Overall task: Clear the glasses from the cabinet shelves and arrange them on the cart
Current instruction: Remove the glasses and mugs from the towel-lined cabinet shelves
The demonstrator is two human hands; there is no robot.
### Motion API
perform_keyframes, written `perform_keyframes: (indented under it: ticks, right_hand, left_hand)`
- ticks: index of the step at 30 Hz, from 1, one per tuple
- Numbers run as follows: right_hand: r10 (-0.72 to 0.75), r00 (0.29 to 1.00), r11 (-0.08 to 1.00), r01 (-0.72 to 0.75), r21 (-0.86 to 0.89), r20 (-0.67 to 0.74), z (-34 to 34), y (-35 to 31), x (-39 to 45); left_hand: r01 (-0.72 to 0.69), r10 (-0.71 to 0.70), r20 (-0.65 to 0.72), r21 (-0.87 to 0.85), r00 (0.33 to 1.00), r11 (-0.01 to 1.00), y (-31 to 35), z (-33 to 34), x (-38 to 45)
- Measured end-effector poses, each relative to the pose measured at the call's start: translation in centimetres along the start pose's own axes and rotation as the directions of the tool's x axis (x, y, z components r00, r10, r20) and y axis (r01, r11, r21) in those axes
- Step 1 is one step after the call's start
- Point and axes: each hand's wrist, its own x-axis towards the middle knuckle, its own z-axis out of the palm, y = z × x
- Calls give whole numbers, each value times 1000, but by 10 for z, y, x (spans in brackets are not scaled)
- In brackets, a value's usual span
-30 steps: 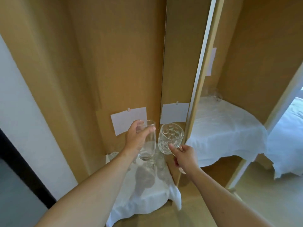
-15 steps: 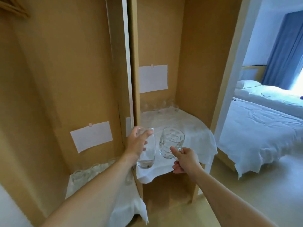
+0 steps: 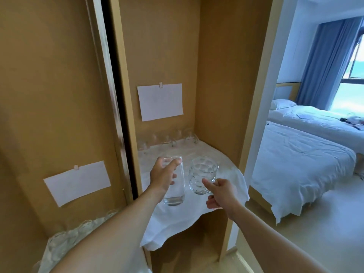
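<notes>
Head view. Over the last second your view has swung right: the left compartment, centred before, now sits at the left edge of the frame, the right compartment fills the centre, and a bed (image 3: 299, 170) shows at right. Both glasses have travelled with you, held in the air at frame centre in front of the cloth-covered shelf (image 3: 232, 174). Judgement: you are turning away from the cabinet to carry this pair off; the cart is not in view.

Your left hand (image 3: 161, 178) grips the tumbler (image 3: 176, 186) near its rim, thumb across the near side, fingers wrapped behind. Your right hand (image 3: 222, 194) holds the mug (image 3: 202, 175) by its handle, fingers curled round it, thumb up against the wall. Both are upright, just beside each other; whether they touch cannot be told.

More glasses remain: a row (image 3: 169, 137) at the back of the right shelf, and others (image 3: 78, 231) at lower left.
</notes>
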Motion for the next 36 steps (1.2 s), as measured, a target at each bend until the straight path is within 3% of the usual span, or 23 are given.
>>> perform_keyframes:
  ticks: [15, 22, 31, 36]
  right_hand:
    - [28, 1000, 989, -25, -147, 14, 34, -2, 180]
    - [55, 979, 993, -33, -110, 199, 62, 11, 265]
    - [79, 922, 989, -25, -144, 379, 79, 18, 345]
    - [101, 890, 990, -48, -129, 444, 85, 24, 364]
  left_hand:
    - [93, -86, -127, 50, 988, 994, -40, 38, 168]
    - [137, -104, -268, 107, 958, 985, -66, 45, 216]
    - [95, -62, -474, 44, 878, 995, -85, 69, 246]
    - [99, -36, -510, 98, 859, 990, -98, 72, 249]
